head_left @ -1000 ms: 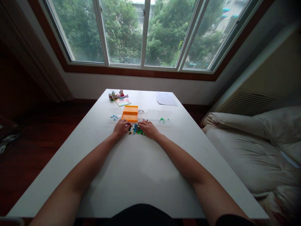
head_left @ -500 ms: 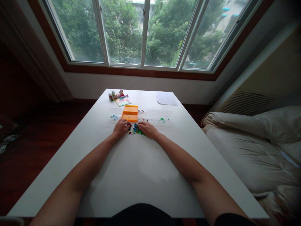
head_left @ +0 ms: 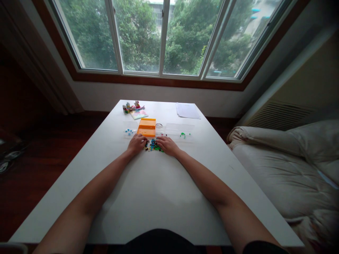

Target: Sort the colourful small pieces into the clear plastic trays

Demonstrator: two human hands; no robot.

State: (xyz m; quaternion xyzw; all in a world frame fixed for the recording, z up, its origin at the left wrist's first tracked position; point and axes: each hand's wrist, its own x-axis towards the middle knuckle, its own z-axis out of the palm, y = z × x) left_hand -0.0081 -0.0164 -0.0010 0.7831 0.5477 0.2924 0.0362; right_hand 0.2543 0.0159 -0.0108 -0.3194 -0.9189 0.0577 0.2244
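A loose pile of tiny coloured building bricks (head_left: 153, 145), blue, green, dark and pale, lies on the white table (head_left: 159, 197) between my two hands. My left hand (head_left: 136, 144) rests at the pile's left edge, its fingers curled in with the tips against dark pieces; what they pinch, if anything, is too small to make out. Over the right side of the pile, my right hand (head_left: 168, 145) lies palm down with its fingers stretched out. Just beyond the hands stands an open orange box (head_left: 146, 132) with a few small pieces in it.
Clear plastic trays flank the orange box; blue bricks (head_left: 129, 132) are on the left, green bricks (head_left: 183, 134) on the right. Farther back are small figures (head_left: 127, 107), a colourful booklet (head_left: 139, 114) and white paper sheets (head_left: 187, 110). A sofa (head_left: 280, 169) stands right of the table.
Both hands stay at the pile with almost the same pose. The view has shifted very slightly; no brick has visibly been moved.
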